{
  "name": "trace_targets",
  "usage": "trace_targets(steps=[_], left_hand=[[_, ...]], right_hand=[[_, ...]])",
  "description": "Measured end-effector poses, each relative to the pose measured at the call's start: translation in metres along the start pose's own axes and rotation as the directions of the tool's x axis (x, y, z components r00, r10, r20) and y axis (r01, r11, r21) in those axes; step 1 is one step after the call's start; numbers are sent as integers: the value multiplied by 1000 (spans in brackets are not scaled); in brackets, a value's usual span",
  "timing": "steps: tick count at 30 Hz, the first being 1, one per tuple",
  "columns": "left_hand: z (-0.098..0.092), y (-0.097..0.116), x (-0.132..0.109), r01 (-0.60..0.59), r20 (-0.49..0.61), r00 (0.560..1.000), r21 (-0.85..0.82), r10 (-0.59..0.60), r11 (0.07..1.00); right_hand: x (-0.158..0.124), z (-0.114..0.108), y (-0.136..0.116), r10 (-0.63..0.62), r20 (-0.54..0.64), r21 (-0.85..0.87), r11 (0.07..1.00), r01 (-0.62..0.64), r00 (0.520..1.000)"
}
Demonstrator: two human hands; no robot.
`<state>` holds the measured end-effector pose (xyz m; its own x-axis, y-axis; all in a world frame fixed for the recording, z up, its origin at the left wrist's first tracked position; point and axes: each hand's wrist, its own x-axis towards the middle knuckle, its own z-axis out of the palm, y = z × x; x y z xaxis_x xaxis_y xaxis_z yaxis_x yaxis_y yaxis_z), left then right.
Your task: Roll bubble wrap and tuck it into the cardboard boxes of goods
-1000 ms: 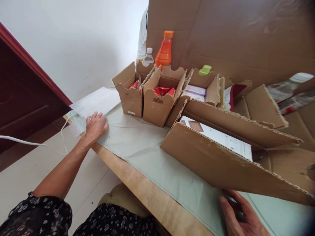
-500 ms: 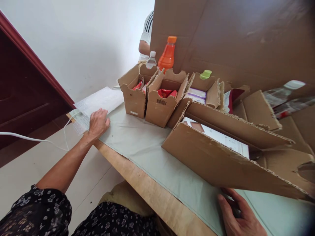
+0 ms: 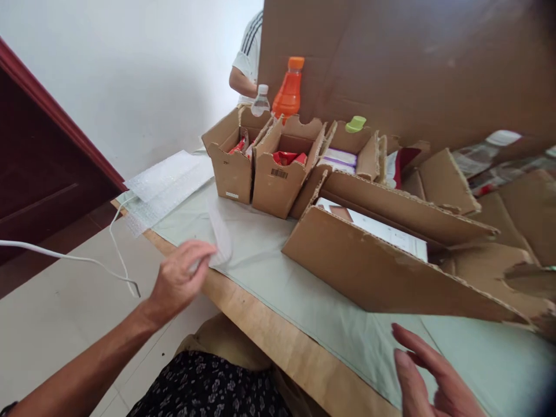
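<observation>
Plastic film [image 3: 222, 240], blurred, pinched in left hand's [image 3: 180, 281] curled fingers, long axis running near to far, leaning left | right hand [image 3: 438, 379] farther off, near right, half open, nothing visibly held | since half a second ago, left hand has shifted nearer and right, off bubble wrap [image 3: 167, 174]

Boxes [image 3: 382, 275] line a table [image 3: 260, 324] in a plain room, home or workshop unclear, with tiled floor [image 3: 65, 324] and red door [image 3: 37, 156].
</observation>
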<state>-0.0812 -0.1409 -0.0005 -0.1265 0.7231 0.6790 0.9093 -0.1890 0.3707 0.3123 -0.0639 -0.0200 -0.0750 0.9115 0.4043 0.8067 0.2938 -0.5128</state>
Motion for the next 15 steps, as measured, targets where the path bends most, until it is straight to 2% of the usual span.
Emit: trace_targets(steps=[1,2,4,6,8,10,11,13,15], left_hand=[[5,14,-4,-54,67,996,-96,60,994],[10,28,-6,-98,135,983,-201,126,975],[22,52,-7,-155,262,925,-401,276,903],[31,73,-4,-184,363,833,-532,418,827],[35,89,-1,-207,426,736,-598,526,775],[35,99,0,-231,447,669,-635,594,737],[34,100,0,-237,455,649,-642,611,729],[32,98,-1,-247,489,635,-605,598,757],[30,93,-1,-264,522,658,-515,543,816]], right_hand=[[-3,-2,-11,-139,14,44,989,138,990],[-5,-5,-24,-294,40,104,952,289,955],[-4,-7,-51,-575,84,207,809,551,814],[1,-7,-73,-713,185,224,701,677,676],[8,-2,-82,-740,307,217,667,713,599],[12,6,-77,-722,381,205,675,708,578],[14,9,-71,-705,395,188,690,699,589],[13,13,-58,-669,362,135,727,673,649],[10,8,-49,-641,255,80,760,645,724]])
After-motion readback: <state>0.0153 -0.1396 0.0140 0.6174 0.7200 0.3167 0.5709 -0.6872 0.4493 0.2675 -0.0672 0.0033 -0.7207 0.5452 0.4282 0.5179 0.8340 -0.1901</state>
